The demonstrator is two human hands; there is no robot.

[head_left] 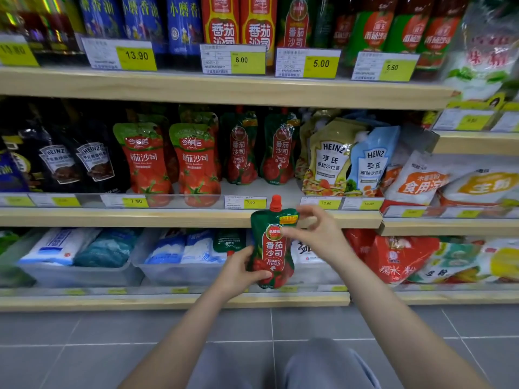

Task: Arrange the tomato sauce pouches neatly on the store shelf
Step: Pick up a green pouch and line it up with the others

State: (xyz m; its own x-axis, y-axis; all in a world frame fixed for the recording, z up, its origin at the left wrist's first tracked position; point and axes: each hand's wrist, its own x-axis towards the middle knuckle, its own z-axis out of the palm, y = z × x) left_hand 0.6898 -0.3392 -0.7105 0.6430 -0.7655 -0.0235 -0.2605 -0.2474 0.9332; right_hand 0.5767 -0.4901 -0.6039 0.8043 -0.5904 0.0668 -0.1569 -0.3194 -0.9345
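1 green ketchup pouch (pixel 271 248), frame centre, gripped low by left hand (pixel 242 268), pinched near top by right hand (pixel 314 231). Risk: standing pouches (pixel 259 148) above are toppled if crowded.

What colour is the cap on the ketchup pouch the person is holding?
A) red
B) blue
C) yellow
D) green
A: the green ketchup pouch, gripped low by the left hand and touched near its top by the right hand, has a red cap on top.
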